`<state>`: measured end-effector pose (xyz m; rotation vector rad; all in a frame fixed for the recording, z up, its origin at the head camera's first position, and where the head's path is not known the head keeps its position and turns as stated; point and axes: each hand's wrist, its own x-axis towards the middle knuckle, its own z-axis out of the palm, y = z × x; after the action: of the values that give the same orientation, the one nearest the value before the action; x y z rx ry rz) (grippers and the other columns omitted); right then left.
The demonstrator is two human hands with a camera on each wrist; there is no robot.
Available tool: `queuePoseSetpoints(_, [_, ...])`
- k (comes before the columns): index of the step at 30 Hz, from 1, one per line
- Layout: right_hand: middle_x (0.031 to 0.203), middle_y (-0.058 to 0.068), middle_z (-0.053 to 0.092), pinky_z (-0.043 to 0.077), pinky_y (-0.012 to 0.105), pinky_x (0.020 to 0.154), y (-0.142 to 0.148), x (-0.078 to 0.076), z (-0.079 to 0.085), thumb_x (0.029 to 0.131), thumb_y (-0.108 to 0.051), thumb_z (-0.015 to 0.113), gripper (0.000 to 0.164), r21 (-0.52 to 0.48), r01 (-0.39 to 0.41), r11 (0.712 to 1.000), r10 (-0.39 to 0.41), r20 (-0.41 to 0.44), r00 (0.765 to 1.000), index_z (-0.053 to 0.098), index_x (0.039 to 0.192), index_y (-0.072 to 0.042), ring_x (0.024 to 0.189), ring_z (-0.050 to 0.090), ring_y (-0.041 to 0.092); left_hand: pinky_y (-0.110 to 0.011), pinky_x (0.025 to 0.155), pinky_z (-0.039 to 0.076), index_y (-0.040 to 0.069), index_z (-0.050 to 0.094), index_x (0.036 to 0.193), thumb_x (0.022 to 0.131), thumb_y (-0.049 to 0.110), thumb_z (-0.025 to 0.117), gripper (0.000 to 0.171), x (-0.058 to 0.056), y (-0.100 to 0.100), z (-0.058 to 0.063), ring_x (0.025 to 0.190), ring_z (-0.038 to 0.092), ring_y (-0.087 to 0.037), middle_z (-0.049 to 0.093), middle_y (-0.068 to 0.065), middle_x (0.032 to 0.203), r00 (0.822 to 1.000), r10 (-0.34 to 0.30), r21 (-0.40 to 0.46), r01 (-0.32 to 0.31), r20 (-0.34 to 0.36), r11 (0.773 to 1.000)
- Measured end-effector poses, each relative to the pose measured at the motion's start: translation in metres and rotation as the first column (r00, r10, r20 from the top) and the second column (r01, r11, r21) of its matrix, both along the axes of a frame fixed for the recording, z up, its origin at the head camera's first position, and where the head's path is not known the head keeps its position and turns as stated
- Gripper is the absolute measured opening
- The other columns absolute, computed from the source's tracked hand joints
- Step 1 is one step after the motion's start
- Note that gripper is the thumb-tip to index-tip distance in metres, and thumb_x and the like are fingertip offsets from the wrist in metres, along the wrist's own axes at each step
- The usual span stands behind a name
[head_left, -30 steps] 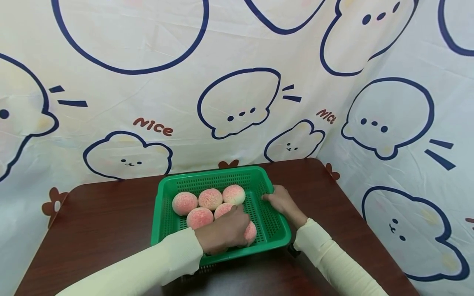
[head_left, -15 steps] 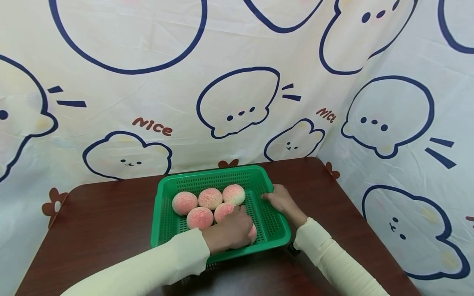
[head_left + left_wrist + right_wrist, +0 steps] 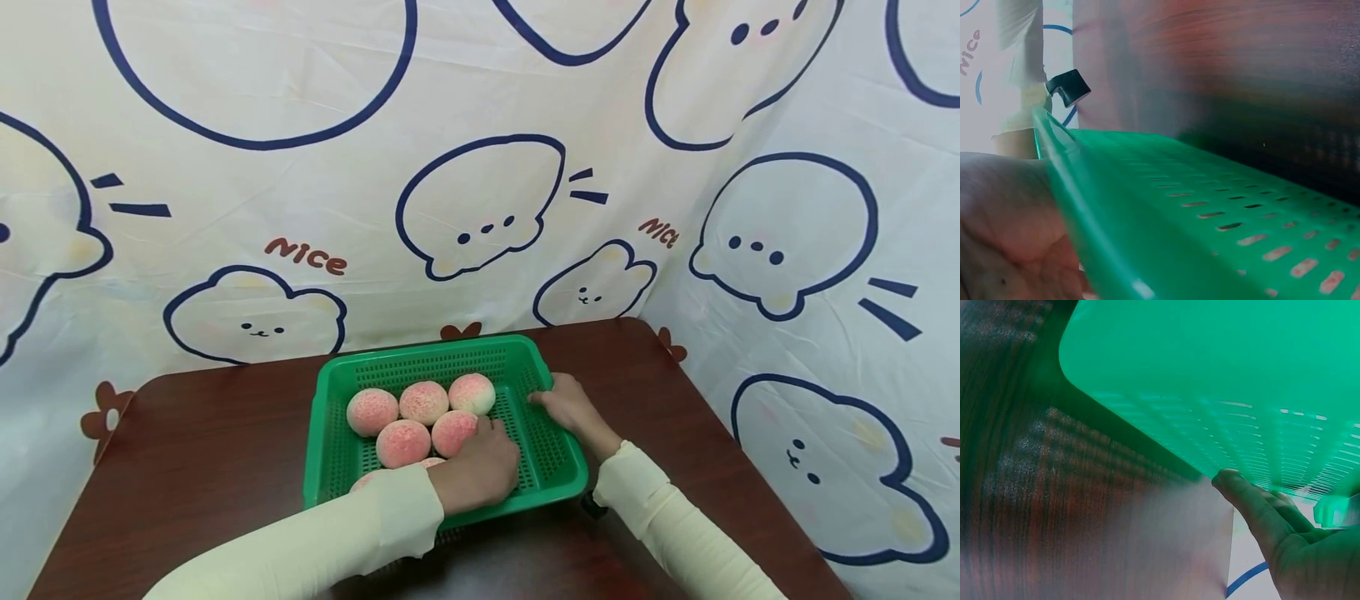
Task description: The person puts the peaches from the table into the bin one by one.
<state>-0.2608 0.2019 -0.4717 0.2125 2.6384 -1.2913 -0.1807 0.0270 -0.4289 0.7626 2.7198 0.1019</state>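
A green plastic basket (image 3: 431,351) holds several pink-and-cream peaches (image 3: 403,442). My left hand (image 3: 483,467) reaches over its front rim and grips a peach at the front right with curled fingers; the hand hides that peach. My left sleeve partly covers other peaches at the front. With the thumb inside and the fingers outside, my right hand (image 3: 572,407) holds the basket's right rim. The left wrist view shows my left palm beside the basket wall (image 3: 1147,206). Seen from the right wrist, my right fingers lie along the basket's slotted outer side (image 3: 1210,350).
The basket stands on a dark brown wooden table (image 3: 225,450). A white curtain (image 3: 360,192) with cartoon drawings hangs behind the table and along its right side. A small black device (image 3: 594,505) sits at my right wrist.
My left hand has slid a little to the right, covering the front-right peach that showed beside it before. More peaches now show left of the hand. My right hand has stayed on the rim.
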Motion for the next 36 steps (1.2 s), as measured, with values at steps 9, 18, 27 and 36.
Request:
queuePoseSetpoints(9, [0.101, 0.015, 0.073, 0.060, 0.038, 0.070, 0.000, -0.001, 0.000, 0.092, -0.016, 0.065, 0.028, 0.008, -0.009, 1.000, 0.009, -0.012, 1.000, 0.067, 0.115, -0.001, 0.080, 0.071, 0.021, -0.032, 0.076, 0.045, 0.006, 0.072, 0.095, 0.103, 0.025, 0.056, 0.026, -0.002, 0.001, 0.002, 0.095, 0.044, -0.025, 0.058, -0.016, 0.114, 0.999, -0.053, -0.119, 0.054, 0.013, 0.991])
queuePoseSetpoints(18, [0.100, 0.014, 0.073, 0.059, 0.037, 0.070, -0.002, 0.000, -0.001, 0.093, -0.018, 0.065, 0.028, 0.024, -0.028, 0.999, 0.028, -0.016, 0.999, 0.067, 0.115, -0.001, 0.080, 0.070, 0.021, -0.031, 0.075, 0.041, 0.009, 0.070, 0.102, 0.103, 0.027, 0.054, 0.024, -0.005, 0.001, 0.007, 0.097, 0.040, -0.024, 0.054, -0.015, 0.120, 0.993, 0.003, -0.157, 0.016, 0.121, 0.987])
queuePoseSetpoints(27, [0.105, 0.015, 0.072, 0.059, 0.038, 0.072, -0.002, -0.005, 0.001, 0.094, -0.018, 0.064, 0.030, 0.011, -0.035, 0.999, 0.035, 0.000, 0.999, 0.066, 0.118, -0.001, 0.084, 0.071, 0.022, -0.031, 0.071, 0.052, 0.013, 0.073, 0.099, 0.095, 0.027, 0.070, 0.015, -0.007, -0.011, 0.010, 0.109, 0.049, -0.024, 0.062, -0.013, 0.126, 0.995, -0.015, -0.034, 0.019, 0.100, 0.999])
queuePoseSetpoints(36, [0.110, 0.017, 0.072, 0.061, 0.041, 0.075, 0.003, -0.002, 0.003, 0.098, -0.020, 0.062, 0.034, -0.011, -0.027, 1.000, 0.027, 0.022, 0.999, 0.062, 0.126, 0.000, 0.087, 0.073, 0.024, -0.041, 0.077, 0.052, 0.010, 0.073, 0.099, 0.094, 0.031, 0.072, 0.022, -0.009, -0.040, 0.025, 0.114, 0.052, -0.031, 0.060, -0.016, 0.127, 1.000, 0.028, 0.144, -0.027, -0.002, 0.989])
